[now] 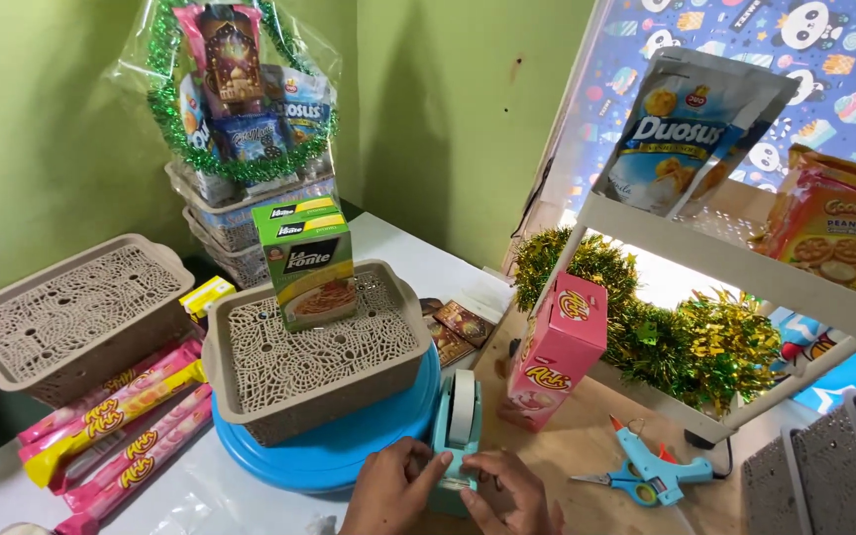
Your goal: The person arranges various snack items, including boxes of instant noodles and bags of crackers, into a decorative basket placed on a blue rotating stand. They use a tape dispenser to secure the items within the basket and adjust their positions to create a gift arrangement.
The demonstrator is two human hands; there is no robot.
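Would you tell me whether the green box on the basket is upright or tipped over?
Upright: the green box stands on end on the upturned basket.

Only the person's two hands showed, at the bottom edge of the view just below the teal tape dispenser (458, 426). The left hand (395, 487) and the right hand (509, 492) were both bare: no glove, ring, watch or bracelet was visible on either. The fingers (426, 466) were slim, with short, unpainted nails. Each wrist was bare up to the frame edge, and no sleeve or cuff came into view.
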